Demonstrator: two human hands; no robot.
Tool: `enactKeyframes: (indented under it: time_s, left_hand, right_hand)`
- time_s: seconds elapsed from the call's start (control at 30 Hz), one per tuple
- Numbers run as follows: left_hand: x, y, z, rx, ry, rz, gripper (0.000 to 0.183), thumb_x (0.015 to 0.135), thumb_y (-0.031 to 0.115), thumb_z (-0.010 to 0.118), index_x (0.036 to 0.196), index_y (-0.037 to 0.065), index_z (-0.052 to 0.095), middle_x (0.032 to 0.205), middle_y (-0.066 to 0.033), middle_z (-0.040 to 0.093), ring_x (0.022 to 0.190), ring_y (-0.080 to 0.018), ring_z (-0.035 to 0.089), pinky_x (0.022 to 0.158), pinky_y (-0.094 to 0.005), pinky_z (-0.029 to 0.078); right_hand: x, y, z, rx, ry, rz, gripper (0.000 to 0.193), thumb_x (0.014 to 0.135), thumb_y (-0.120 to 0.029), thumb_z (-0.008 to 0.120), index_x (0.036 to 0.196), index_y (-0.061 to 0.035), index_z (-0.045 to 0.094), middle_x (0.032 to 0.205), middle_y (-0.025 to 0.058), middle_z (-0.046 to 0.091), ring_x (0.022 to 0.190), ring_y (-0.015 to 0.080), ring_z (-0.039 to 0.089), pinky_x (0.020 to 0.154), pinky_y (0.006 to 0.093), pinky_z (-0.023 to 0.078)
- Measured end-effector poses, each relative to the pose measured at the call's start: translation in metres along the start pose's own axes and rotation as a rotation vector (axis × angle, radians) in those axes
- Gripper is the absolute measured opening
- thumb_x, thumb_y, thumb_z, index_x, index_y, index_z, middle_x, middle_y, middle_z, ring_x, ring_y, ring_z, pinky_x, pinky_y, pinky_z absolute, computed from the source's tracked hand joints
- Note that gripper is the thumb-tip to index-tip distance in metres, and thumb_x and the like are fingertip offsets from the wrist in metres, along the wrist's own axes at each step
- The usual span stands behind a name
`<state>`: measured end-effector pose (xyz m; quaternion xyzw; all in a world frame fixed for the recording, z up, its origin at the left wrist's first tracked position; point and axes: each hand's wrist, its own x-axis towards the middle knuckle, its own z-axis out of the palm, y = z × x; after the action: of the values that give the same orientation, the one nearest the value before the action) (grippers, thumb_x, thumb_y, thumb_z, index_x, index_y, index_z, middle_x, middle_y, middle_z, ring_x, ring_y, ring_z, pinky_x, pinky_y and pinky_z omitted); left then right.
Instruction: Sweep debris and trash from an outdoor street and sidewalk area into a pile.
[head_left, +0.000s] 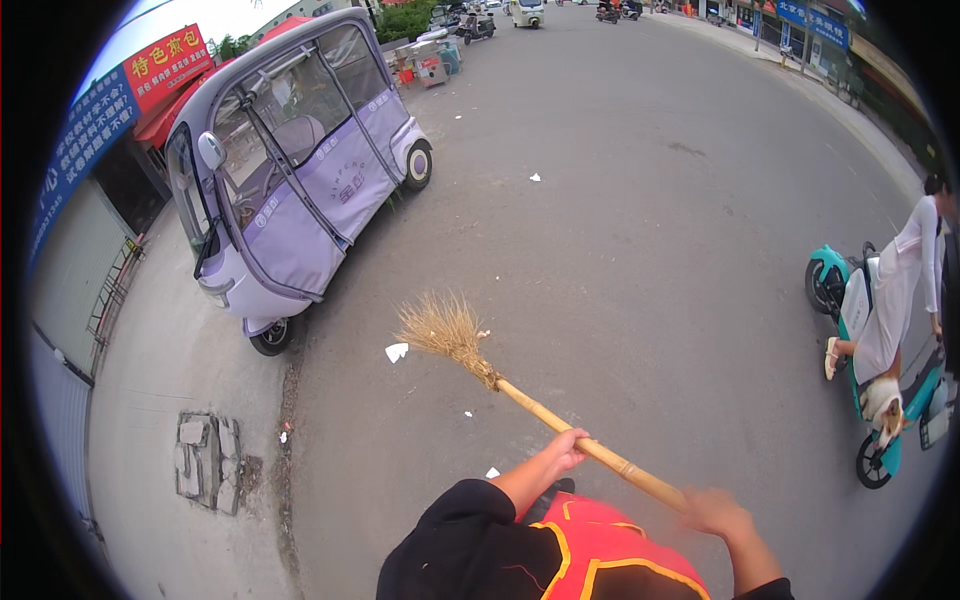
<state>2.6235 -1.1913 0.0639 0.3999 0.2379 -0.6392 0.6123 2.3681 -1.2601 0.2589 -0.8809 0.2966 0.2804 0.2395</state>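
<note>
A broom with a bamboo handle [543,413] slants across the road in front of me, its straw head [445,330] to the upper left and low over the asphalt. My left hand [567,450] is wrapped round the middle of the handle. Around its rear end, at the lower right, closes my right hand [716,511], slightly blurred. A white scrap of litter [397,352] lies just left of the bristles. Another white scrap [492,473] is on the road by my left forearm. Whether the bristles touch the ground I cannot tell.
A lilac covered three-wheeler [320,190] is parked at the left along the kerb. On the right a person rides a teal scooter [857,320] with a dog [884,408] on it. Broken paving [207,460] lies on the left pavement. Farther up the road stand other vehicles.
</note>
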Motion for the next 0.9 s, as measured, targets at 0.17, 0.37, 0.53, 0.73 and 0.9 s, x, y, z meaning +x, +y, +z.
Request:
enactKeyframes:
  time_s: [0.17,0.37,0.53,0.73,0.9]
  left_hand:
    - [0.033,0.011,-0.048,-0.559,0.150,0.071,0.017,0.065,0.002,0.043,0.081,-0.002,0.037,0.085,-0.0162,0.043,0.079,-0.0287,0.048,0.073,-0.0409,0.041]
    - [0.013,-0.031,-0.071,-0.883,0.438,0.116,0.021,0.064,0.004,0.040,0.083,-0.005,0.036,0.087,-0.0170,0.041,0.080,-0.0320,0.047,0.073,-0.0449,0.040]
    - [0.039,-0.106,-0.049,-1.306,0.477,0.016,0.028,0.068,0.005,0.037,0.093,-0.006,0.037,0.095,-0.0201,0.042,0.088,-0.0334,0.045,0.076,-0.0428,0.039]
    - [0.122,-0.078,0.083,-1.234,0.416,0.021,0.018,0.071,0.006,0.036,0.085,-0.004,0.037,0.085,-0.0172,0.043,0.079,-0.0298,0.048,0.071,-0.0440,0.041]
    - [0.191,-0.023,0.221,-0.803,0.236,0.007,0.013,0.069,0.007,0.039,0.080,0.000,0.037,0.078,-0.0120,0.043,0.071,-0.0253,0.050,0.066,-0.0420,0.043]
  right_hand:
    - [0.091,0.003,-0.089,-0.527,0.227,-0.297,0.018,0.061,-0.018,0.050,0.075,-0.0065,0.048,0.059,0.0098,0.054,0.057,0.0247,0.054,0.051,0.0354,0.040]
    - [0.213,-0.011,-0.132,-0.710,0.128,-0.743,0.009,0.062,-0.012,0.048,0.067,-0.0079,0.053,0.060,0.0081,0.055,0.059,0.0202,0.055,0.050,0.0294,0.041]
    - [0.236,-0.006,-0.142,-0.856,0.030,-1.063,0.010,0.063,-0.011,0.047,0.070,-0.0085,0.054,0.061,0.0069,0.055,0.060,0.0202,0.055,0.051,0.0291,0.041]
    - [0.234,0.079,-0.224,-0.914,0.223,-0.898,0.002,0.063,-0.008,0.046,0.063,-0.0070,0.048,0.058,0.0069,0.053,0.055,0.0196,0.053,0.048,0.0290,0.039]
    - [0.183,0.175,-0.294,-0.795,0.356,-0.501,0.016,0.055,-0.007,0.056,0.063,-0.0049,0.042,0.056,0.0091,0.049,0.051,0.0245,0.050,0.046,0.0325,0.038]
